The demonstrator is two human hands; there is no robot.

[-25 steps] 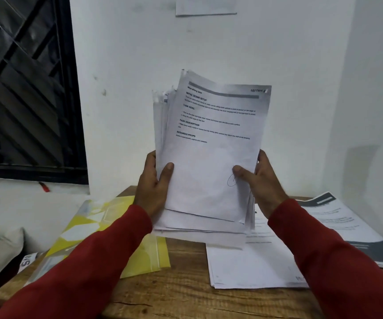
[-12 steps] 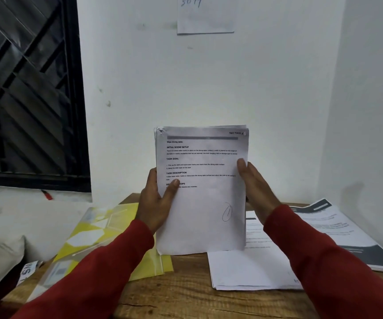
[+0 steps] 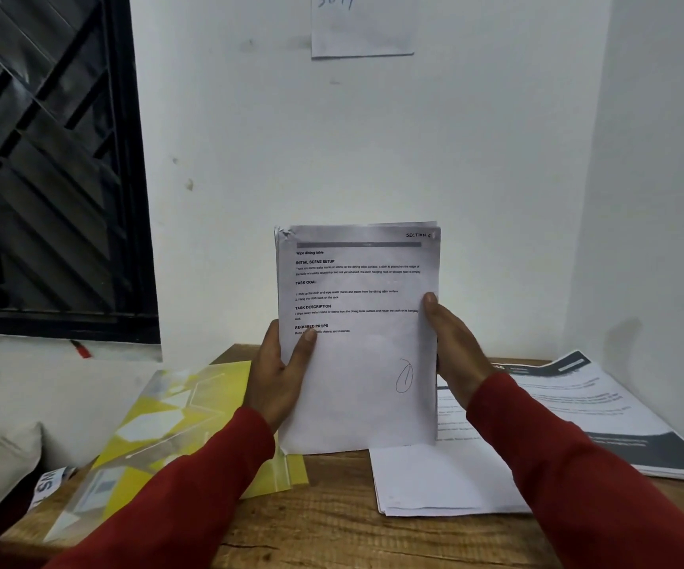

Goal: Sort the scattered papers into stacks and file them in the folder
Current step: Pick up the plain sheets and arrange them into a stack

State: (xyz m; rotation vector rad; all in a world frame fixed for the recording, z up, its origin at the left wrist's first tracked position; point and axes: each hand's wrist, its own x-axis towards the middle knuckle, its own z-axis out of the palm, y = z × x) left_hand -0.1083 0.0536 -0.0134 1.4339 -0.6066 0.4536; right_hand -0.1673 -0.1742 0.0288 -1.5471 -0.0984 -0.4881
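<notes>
Head view: left hand (image 3: 280, 377) and right hand (image 3: 453, 347) grip the upright stack (image 3: 356, 342) by its sides, its bottom edge on the table (image 3: 332, 523).

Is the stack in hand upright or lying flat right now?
Upright: the paper stack stands on its bottom edge on the table, left hand and right hand gripping its sides.

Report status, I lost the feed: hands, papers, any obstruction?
Left hand and right hand grip the paper stack upright on the table. Yellow folder lies left, unobstructed.
</notes>
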